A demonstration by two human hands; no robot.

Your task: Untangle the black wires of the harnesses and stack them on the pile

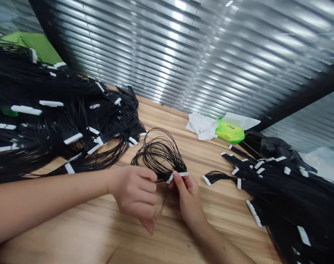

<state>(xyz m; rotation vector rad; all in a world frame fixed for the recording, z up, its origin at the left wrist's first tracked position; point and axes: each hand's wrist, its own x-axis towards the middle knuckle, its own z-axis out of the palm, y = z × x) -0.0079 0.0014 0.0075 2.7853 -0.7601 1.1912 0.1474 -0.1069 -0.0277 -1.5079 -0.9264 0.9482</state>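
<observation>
**Tight pinch, loose loops**

Nearest the camera, the two bare hands work close together, almost touching, above a light wood-grain surface (114, 227). The right hand (187, 196) clamps a narrow white plastic connector (179, 174) between thumb and forefinger. A looped bunch of thin black wires (158, 154) rises from that connector, standing in the air just above the surface. The left hand (134, 192) curls against the wires beside the connector, with one finger blurred by motion; whether it actually grips them, I cannot tell.

Those unsupported loops are the weak point. A slack pinch could let the connector slip and the bunch drop, while a sharp pull on a single wire could strain it where it enters the connector. Just beyond the hands, a loop could also snag on the large heap of black wires with white connectors (73, 124) to the left or the similar heap (287, 190) to the right, tangling the sets.

Farther off lie crumpled white tissue (201, 126) and a bright green packet (230, 132). A black plastic bag (268, 143) sits behind the right heap, a green cloth (32, 47) lies behind the left heap, and grey slatted blinds (183, 55) close off the view.
</observation>
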